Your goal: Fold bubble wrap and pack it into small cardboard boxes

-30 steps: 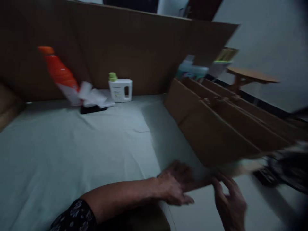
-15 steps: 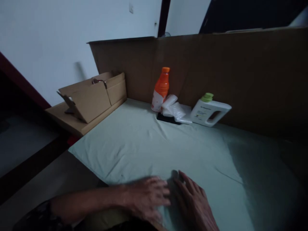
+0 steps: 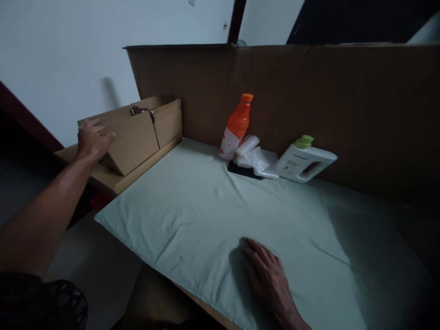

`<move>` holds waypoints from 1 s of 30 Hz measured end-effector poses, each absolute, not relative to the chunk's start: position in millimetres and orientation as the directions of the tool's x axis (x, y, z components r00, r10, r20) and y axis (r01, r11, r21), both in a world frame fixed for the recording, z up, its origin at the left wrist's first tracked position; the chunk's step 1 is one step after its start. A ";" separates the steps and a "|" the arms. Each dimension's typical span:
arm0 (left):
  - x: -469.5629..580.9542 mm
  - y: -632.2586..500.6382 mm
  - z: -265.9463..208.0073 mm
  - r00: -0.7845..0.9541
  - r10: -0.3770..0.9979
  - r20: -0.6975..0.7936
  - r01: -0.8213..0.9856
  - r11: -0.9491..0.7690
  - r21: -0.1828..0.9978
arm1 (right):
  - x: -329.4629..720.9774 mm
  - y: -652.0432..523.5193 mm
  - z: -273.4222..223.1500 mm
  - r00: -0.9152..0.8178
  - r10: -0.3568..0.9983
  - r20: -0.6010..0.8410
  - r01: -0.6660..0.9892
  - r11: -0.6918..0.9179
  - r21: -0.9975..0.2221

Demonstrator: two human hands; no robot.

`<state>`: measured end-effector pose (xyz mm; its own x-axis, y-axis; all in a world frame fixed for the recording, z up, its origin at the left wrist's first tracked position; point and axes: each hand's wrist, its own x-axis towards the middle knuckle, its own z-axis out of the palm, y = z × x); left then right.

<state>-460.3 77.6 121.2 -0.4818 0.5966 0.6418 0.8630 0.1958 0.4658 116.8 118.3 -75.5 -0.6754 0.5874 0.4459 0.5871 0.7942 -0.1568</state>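
My left hand (image 3: 94, 141) reaches out to the near left end of an open cardboard box (image 3: 135, 144). Its fingers are bent over the box's upper edge, with the thumb along the outer side. A brown strap-like thing (image 3: 141, 110) pokes up from inside the box; the rest of the contents is hidden. On the pale green cloth (image 3: 192, 201), near its front edge, rests my right hand (image 3: 266, 270), palm down with loosely stretched fingers and nothing visible in it.
Along the back, by a tall cardboard panel (image 3: 206, 78), stand an orange bottle (image 3: 239, 121) and a white jug with a green cap (image 3: 295, 160). Between them lie clear plastic wrap (image 3: 256, 156) and a flat black object (image 3: 242, 171). A cardboard base (image 3: 118, 185) is under the box.
My left hand has moved from beside the right hand, over the cloth, to the cardboard box at the left. The right hand stays on the cloth. The view has shifted slightly.
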 end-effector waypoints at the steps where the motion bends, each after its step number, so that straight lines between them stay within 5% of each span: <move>1: -454.8 76.6 117.4 -0.544 0.545 0.638 0.825 0.209 0.525 | 115.1 116.4 -72.6 -0.669 0.600 0.438 0.591 0.787 -0.175; 3: -430.9 69.4 109.4 -0.621 0.462 0.633 0.774 0.236 0.587 | 112.9 113.7 -67.3 -0.660 0.625 0.417 0.598 0.773 -0.213; 6: -371.8 44.9 96.5 -0.554 0.494 0.670 0.822 0.199 0.533 | 113.1 112.9 -63.0 -0.654 0.648 0.390 0.588 0.760 -0.277; 11: -269.7 -4.5 67.8 -0.355 0.727 0.588 0.812 -0.073 0.580 | 121.7 115.8 -63.4 -0.614 0.684 0.394 0.539 0.728 -0.424; 16: -233.9 -19.2 30.9 -0.270 0.683 0.679 0.699 -0.346 0.626 | 134.5 108.5 -53.5 -0.558 0.754 0.346 0.529 0.645 -0.551; 20: -235.6 -8.9 -8.8 -0.322 0.863 0.390 0.511 -0.188 0.839 | 137.4 93.8 -36.1 -0.547 0.803 0.235 0.512 0.544 -0.665; 24: -225.3 7.7 -39.2 -0.211 0.975 0.073 0.403 0.019 0.915 | 131.1 85.4 -23.6 -0.538 0.821 0.194 0.493 0.492 -0.717; 30: -199.7 51.6 -43.1 -0.296 0.955 0.023 0.286 0.066 0.956 | 115.0 113.2 -25.8 -0.516 0.825 0.231 0.491 0.506 -0.710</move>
<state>-199.7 51.6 -43.1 -0.2961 0.9549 0.0228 0.2864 0.0660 0.9558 115.0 113.2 -25.8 -0.5158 0.8249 0.2312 0.4905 0.5057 -0.7097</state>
